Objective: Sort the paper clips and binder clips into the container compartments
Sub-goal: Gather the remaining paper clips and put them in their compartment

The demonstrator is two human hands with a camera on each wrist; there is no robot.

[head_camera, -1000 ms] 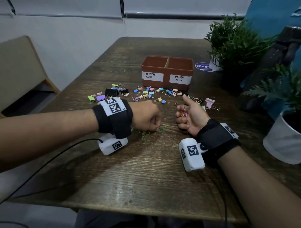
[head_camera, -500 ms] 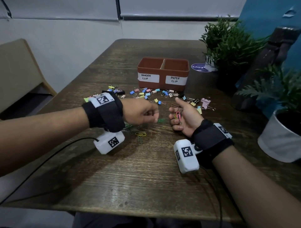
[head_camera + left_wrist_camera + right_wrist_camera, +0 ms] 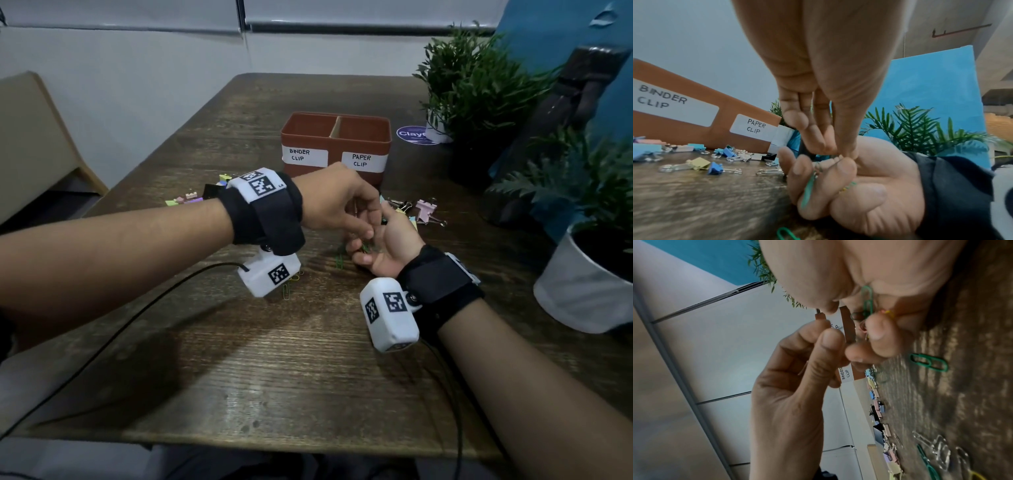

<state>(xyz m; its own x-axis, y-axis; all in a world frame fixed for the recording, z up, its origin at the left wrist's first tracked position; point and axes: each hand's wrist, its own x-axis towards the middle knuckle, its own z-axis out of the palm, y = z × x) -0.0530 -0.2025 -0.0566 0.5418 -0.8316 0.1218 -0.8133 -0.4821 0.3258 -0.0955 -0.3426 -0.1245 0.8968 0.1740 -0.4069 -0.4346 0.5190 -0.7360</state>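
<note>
Wooden table (image 3: 308, 394), scattered binder clips (image 3: 715, 168), both hands (image 3: 359, 222) pinching paper clips (image 3: 867, 301)

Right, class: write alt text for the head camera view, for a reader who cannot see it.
A person's left hand reaches into their upturned right hand, which cups paper clips, above a wooden table. Behind stands a brown container labelled BINDER CLIP and PAPER CLIP, with binder clips scattered nearby.
</note>
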